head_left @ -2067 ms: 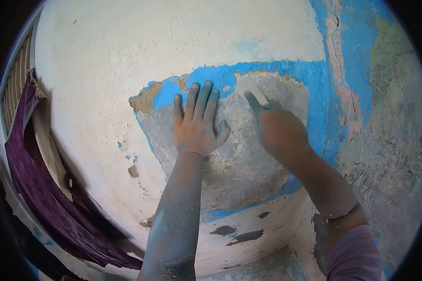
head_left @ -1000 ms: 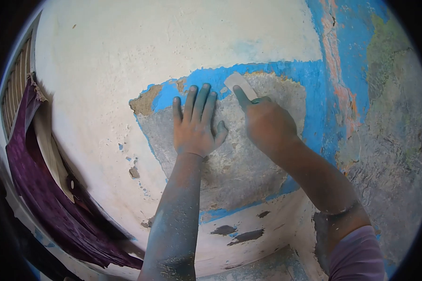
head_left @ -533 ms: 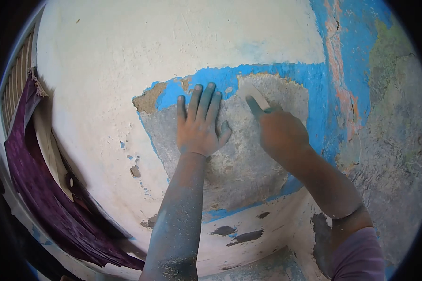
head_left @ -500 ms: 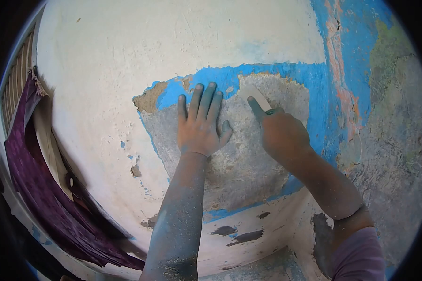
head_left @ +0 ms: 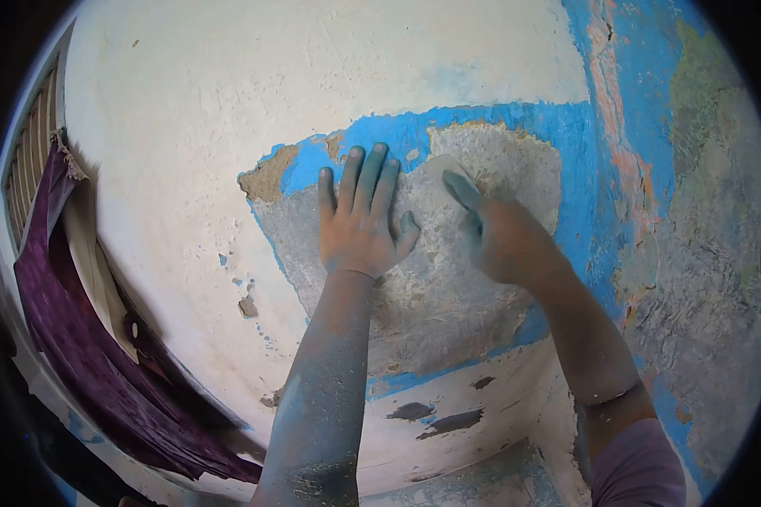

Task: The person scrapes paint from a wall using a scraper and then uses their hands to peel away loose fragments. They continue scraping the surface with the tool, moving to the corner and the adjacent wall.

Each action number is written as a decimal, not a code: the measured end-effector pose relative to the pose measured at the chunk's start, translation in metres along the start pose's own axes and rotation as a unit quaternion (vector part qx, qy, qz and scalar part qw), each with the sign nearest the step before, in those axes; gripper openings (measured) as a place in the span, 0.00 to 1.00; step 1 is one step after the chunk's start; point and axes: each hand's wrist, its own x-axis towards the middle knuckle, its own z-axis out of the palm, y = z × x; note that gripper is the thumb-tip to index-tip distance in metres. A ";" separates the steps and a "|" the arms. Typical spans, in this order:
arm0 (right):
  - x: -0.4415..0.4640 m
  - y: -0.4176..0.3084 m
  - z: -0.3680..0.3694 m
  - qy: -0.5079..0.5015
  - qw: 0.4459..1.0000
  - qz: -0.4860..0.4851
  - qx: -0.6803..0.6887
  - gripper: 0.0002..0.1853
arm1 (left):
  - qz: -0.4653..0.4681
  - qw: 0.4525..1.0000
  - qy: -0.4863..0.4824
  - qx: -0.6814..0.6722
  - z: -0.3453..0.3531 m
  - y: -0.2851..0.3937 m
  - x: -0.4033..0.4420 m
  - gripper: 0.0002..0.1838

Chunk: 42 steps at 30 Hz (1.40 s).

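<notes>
My left hand [head_left: 359, 221] lies flat on the wall with its fingers spread, fingertips over the strip of blue paint [head_left: 313, 159] and palm on the bare grey plaster [head_left: 431, 279]. To its right, my right hand [head_left: 503, 237] is wrapped round a pale scraper [head_left: 451, 169], one finger stretched along the blade. The scraper's flat end touches or nearly touches the grey plaster just under the blue strip. Its handle is hidden inside the hand. White paint [head_left: 228, 76] surrounds the patch above and to the left.
A purple curtain [head_left: 68, 313] hangs along the left side, below a slatted window or vent [head_left: 32, 152]. At the right, the wall meets another face with blue, pink and grey peeling paint [head_left: 693, 279]. Chipped dark spots [head_left: 450, 423] mark the lower white wall.
My right hand and the scraper first moved left, then back right; now the hand is tilted differently, with the blade slightly lower. My left hand stays flat on the wall.
</notes>
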 end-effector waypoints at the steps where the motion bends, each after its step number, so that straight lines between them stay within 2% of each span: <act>1: -0.001 0.003 -0.002 -0.002 1.000 -0.001 0.004 0.27 | 0.000 1.000 -0.004 0.003 0.000 0.000 -0.001 0.36; 2: 0.000 0.006 -0.008 -0.044 0.982 0.039 0.180 0.26 | 0.001 1.000 -0.001 -0.003 0.000 -0.001 0.000 0.36; 3: 0.001 0.007 -0.012 -0.085 0.930 0.079 0.349 0.26 | 0.002 1.000 0.004 -0.009 0.001 -0.001 0.000 0.35; 4: 0.001 0.009 -0.009 -0.087 0.929 0.077 0.350 0.26 | 0.001 1.000 0.003 -0.007 0.000 -0.001 0.000 0.35; 6: 0.002 0.013 0.003 -0.098 0.772 0.156 0.609 0.23 | 0.002 1.000 -0.001 -0.011 0.001 -0.001 0.001 0.36; 7: 0.003 0.013 0.010 -0.098 0.771 0.157 0.609 0.23 | 0.003 1.000 -0.003 -0.011 0.000 -0.002 0.001 0.36; 9: 0.004 0.009 0.024 -0.093 0.720 0.108 0.679 0.22 | 0.005 1.000 -0.002 -0.025 -0.001 -0.002 0.000 0.36; 10: 0.002 0.008 0.026 -0.092 0.720 0.111 0.679 0.22 | 0.005 1.000 -0.003 -0.027 -0.002 -0.002 0.000 0.36; 12: 0.000 0.006 0.027 -0.075 0.676 0.182 0.711 0.22 | 0.008 0.999 -0.007 -0.035 -0.003 -0.003 0.000 0.36; 19: -0.001 -0.007 0.037 -0.048 0.731 0.207 0.648 0.18 | 0.015 0.998 -0.005 -0.065 -0.001 -0.009 -0.002 0.36; 21: -0.002 -0.018 0.040 -0.012 0.713 0.234 0.661 0.16 | 0.016 0.997 -0.008 -0.075 -0.002 -0.009 -0.004 0.36; 24: -0.015 -0.037 0.056 -0.017 0.701 0.260 0.664 0.16 | 0.020 0.994 -0.002 -0.109 0.004 -0.005 -0.016 0.34; 25: -0.016 -0.042 0.060 -0.029 0.701 0.226 0.676 0.16 | 0.023 0.993 0.000 -0.117 0.008 -0.002 -0.020 0.34; 27: -0.011 -0.043 0.063 -0.018 0.713 0.225 0.663 0.16 | 0.029 0.990 0.033 -0.137 0.013 0.002 -0.027 0.31; 31: -0.002 -0.052 0.052 0.013 0.725 0.238 0.646 0.17 | 0.007 0.976 0.035 -0.214 0.008 0.004 -0.045 0.32; 34: -0.004 -0.059 0.055 0.026 0.706 0.245 0.664 0.16 | 0.017 0.969 0.018 -0.244 0.000 0.009 -0.073 0.30; 36: -0.008 -0.055 0.066 0.030 0.703 0.254 0.664 0.16 | -0.005 0.938 -0.033 -0.345 -0.008 0.014 -0.094 0.29; 37: -0.008 -0.052 0.072 0.032 0.702 0.258 0.663 0.16 | -0.002 0.940 -0.033 -0.340 -0.016 0.019 -0.099 0.29; 39: -0.011 -0.052 0.082 0.052 0.713 0.236 0.658 0.16 | -0.080 0.865 -0.053 -0.493 -0.032 0.035 -0.104 0.27; 40: -0.012 -0.052 0.087 0.070 0.725 0.221 0.649 0.16 | -0.082 0.869 -0.052 -0.485 -0.032 0.045 -0.107 0.27; 41: -0.013 -0.052 0.092 0.063 0.722 0.218 0.654 0.16 | -0.160 0.824 -0.060 -0.541 -0.031 0.057 -0.112 0.28; 42: -0.016 -0.054 0.096 0.063 0.679 0.213 0.700 0.15 | -0.237 0.769 -0.067 -0.590 -0.032 0.066 -0.115 0.29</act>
